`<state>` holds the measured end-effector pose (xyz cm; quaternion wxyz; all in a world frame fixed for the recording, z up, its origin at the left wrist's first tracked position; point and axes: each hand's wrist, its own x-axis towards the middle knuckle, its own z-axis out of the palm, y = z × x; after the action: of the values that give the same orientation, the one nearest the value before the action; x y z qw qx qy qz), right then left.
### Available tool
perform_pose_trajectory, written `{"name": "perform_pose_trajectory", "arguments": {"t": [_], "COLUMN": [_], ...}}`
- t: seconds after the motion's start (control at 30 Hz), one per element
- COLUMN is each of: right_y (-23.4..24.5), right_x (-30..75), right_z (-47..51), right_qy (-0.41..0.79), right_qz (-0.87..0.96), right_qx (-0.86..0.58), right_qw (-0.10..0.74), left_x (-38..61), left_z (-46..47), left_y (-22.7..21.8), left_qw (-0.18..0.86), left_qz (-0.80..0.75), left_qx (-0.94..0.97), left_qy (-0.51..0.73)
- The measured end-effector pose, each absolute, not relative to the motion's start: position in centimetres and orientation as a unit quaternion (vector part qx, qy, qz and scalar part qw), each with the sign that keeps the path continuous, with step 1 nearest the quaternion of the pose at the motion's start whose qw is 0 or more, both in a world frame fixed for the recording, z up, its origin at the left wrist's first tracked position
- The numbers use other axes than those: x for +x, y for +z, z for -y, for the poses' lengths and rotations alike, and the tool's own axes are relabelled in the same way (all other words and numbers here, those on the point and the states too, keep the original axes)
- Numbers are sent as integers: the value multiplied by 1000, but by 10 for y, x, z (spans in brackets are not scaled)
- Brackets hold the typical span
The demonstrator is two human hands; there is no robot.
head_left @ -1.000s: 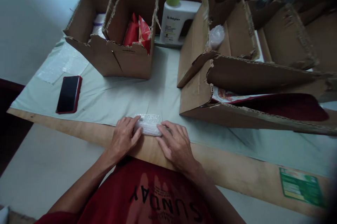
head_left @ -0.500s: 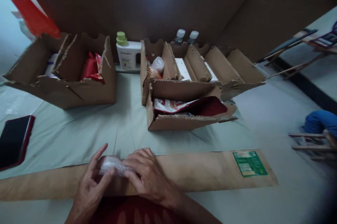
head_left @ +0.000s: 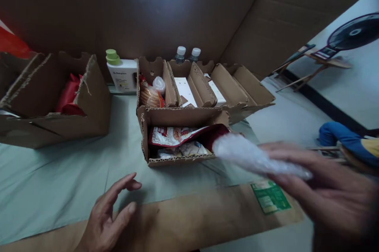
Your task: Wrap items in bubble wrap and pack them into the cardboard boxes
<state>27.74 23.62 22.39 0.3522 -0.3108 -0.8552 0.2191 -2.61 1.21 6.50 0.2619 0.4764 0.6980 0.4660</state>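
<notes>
A bundle wrapped in bubble wrap (head_left: 248, 153), blurred by motion, is gripped in my right hand (head_left: 322, 189) on the right side. What lies inside the wrap cannot be made out. The bundle's far end overlaps the right end of the front cardboard box (head_left: 177, 161) from my viewpoint; whether they touch I cannot tell. That box holds red-and-white printed pouches (head_left: 171, 135). Thumb and fingers apart, my left hand (head_left: 109, 212) holds nothing and hovers over the brown cardboard strip (head_left: 189, 208) at the near edge.
Divided cardboard boxes (head_left: 166, 82) behind hold snack packs and white boxes (head_left: 185, 90). At left, another box (head_left: 74, 129) contains a red packet (head_left: 68, 94). A white bottle (head_left: 124, 74) and two clear bottles (head_left: 180, 55) stand behind. A fan (head_left: 355, 33) and a seated person (head_left: 340, 135) are at right.
The bubble-wrapped bundle has gone from between both hands to my right hand, which has swung up and right. My left hand has let go. The view has shifted to the right.
</notes>
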Motion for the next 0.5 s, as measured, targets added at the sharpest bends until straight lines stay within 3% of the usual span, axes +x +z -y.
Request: {"name": "perform_pose_trajectory", "arguments": {"t": [0.1, 0.27, 0.5], "right_y": [244, 231, 222], "right_x": [262, 209, 178], "right_z": [-277, -306, -306], "right_qy": [128, 94, 179], "right_qz": [931, 976, 939], "right_qx": [-264, -185, -210], "right_qw": [217, -73, -206], "left_x": [-25, -21, -30], "left_z": [-30, -42, -40], "left_y": [64, 57, 49], "left_qw": [211, 192, 191], "left_qz": [-685, -654, -653], "left_qx": [515, 565, 572], "left_qy": [470, 465, 459]}}
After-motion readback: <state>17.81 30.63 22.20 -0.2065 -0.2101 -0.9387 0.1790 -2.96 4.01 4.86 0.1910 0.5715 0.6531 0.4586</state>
